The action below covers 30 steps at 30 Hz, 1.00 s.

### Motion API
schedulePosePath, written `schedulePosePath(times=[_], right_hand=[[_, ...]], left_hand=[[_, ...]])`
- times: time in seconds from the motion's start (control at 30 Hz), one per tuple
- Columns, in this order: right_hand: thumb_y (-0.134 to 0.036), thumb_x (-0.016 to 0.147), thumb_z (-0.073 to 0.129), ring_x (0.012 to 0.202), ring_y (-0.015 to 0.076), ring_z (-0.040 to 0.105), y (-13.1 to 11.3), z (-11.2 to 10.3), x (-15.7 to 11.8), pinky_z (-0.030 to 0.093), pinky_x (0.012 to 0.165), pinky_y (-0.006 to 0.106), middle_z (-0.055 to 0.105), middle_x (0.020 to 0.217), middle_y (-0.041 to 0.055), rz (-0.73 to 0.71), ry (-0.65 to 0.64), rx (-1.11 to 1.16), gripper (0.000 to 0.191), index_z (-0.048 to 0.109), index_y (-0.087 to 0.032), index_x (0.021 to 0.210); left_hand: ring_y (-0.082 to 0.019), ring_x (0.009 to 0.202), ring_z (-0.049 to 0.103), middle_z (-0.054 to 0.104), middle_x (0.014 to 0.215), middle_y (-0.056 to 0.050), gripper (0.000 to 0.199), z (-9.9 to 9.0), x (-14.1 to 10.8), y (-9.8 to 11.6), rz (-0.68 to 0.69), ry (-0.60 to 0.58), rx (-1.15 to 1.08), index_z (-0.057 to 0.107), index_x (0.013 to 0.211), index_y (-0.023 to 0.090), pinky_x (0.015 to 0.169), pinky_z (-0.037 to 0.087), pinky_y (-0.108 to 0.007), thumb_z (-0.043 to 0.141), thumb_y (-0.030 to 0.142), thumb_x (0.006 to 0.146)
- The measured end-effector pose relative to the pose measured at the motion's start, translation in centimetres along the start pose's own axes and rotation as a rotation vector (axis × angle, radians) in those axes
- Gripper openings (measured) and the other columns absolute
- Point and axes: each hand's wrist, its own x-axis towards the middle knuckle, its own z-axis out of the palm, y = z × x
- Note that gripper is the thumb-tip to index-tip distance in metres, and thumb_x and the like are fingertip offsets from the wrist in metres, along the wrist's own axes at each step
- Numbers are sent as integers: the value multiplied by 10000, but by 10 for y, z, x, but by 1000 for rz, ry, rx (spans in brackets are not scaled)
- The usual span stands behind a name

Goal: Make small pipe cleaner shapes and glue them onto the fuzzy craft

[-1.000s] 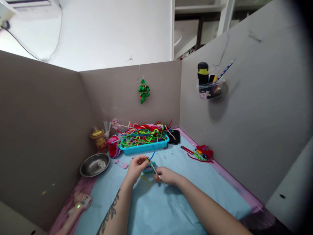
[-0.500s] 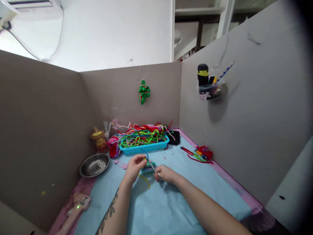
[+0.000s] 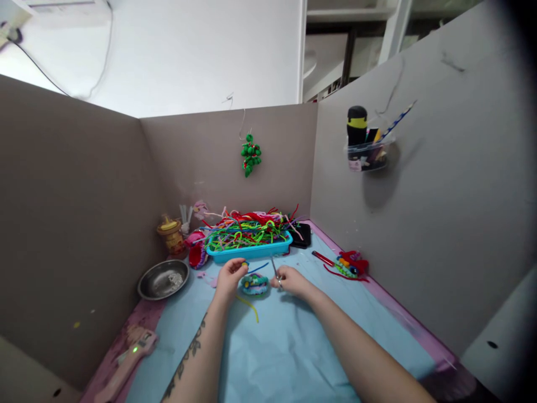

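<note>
While left grip (image 3: pixel 231 275) pinches blue strand (image 3: pixel 259 268), right grip (image 3: pixel 289 281) clasping scissors (image 3: pixel 275 269), tray (image 3: pixel 251 253) of strands (image 3: pixel 247 232)

The scissors (image 3: pixel 276 270) are shining like smooth metal. The little rounded piece (image 3: pixel 254 285) is looking soft and bumpy, and the bendy sticks (image 3: pixel 247 230) are looking fuzzy. The blue tray (image 3: pixel 251 254) is showing smooth, shiny plastic. The bowl (image 3: pixel 146 287) is gleaming like metal. The table cover (image 3: pixel 272 358) is looking thin and crinkly. The grey walls (image 3: pixel 210 162) are looking flat and dull, while the hanging tub (image 3: pixel 364 149) is showing see-through plastic.
</note>
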Motion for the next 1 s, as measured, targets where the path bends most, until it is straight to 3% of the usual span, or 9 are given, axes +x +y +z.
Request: schedulePosePath(times=[0.07, 0.2, 0.27, 0.43, 0.6, 0.8, 0.9, 1.0], right_hand=[[-343, 647, 669, 583, 107, 472, 7, -7, 1, 334, 535, 208, 519, 587, -11, 33, 75, -55, 219, 630, -136, 585], [-387, 691, 625, 477, 114, 441, 16, -18, 0, 287, 482, 235, 432, 423, -28, 198, 85, -126, 324, 603, -137, 486], [-353, 673, 646, 485, 125, 469, 19, -18, 0, 298, 488, 239, 470, 416, -17, 222, 103, -127, 287, 614, -136, 487], [-338, 705, 616, 590, 141, 538, 23, -14, 3, 340, 535, 224, 604, 577, 21, 198, 169, -100, 214, 670, -137, 655], [-387, 730, 573, 568, 129, 478, 21, -12, 4, 309, 521, 224, 558, 605, 7, 164, 269, -140, 250, 614, -140, 724], [-337, 659, 654, 542, 116, 479, 27, -7, 5, 308, 489, 212, 560, 607, -8, 225, 247, -156, 224, 604, -144, 761], [-258, 681, 627, 557, 122, 506, 32, -5, 4, 319, 517, 217, 589, 589, 5, 226, 238, -192, 102, 628, -157, 668], [-203, 669, 621, 579, 137, 524, 31, -4, 2, 327, 543, 228, 590, 554, 15, 214, 236, -209, 103, 616, -167, 573]], left_hand=[[-131, 633, 588, 636, 697, -8, 414, 0, -1, 1, -14, 38, -3, 636, 841, 153, 628, 454, -249, 793, 332, 502], [-119, 621, 576, 628, 680, 3, 426, 1, -5, 5, -38, 70, -16, 629, 843, 149, 629, 448, -238, 796, 318, 490], [-125, 629, 581, 634, 685, -2, 434, 2, -7, 6, -52, 62, 1, 631, 841, 147, 632, 448, -241, 798, 328, 484], [-136, 638, 589, 643, 697, -13, 471, -1, -5, 3, -48, 54, 24, 634, 857, 140, 633, 454, -248, 803, 351, 472], [-124, 627, 586, 638, 695, -12, 463, -6, -3, 1, -38, 85, 4, 630, 866, 135, 631, 457, -241, 801, 336, 485], [-131, 626, 592, 637, 696, -13, 471, -7, -4, 1, -41, 100, 20, 633, 871, 140, 627, 463, -248, 798, 348, 483], [-135, 624, 593, 640, 695, -13, 472, -5, -4, 1, -46, 93, 31, 631, 867, 141, 623, 461, -250, 796, 358, 482], [-138, 620, 595, 647, 695, -17, 455, -1, -7, 0, -55, 69, 32, 632, 849, 144, 615, 459, -251, 797, 357, 482]])
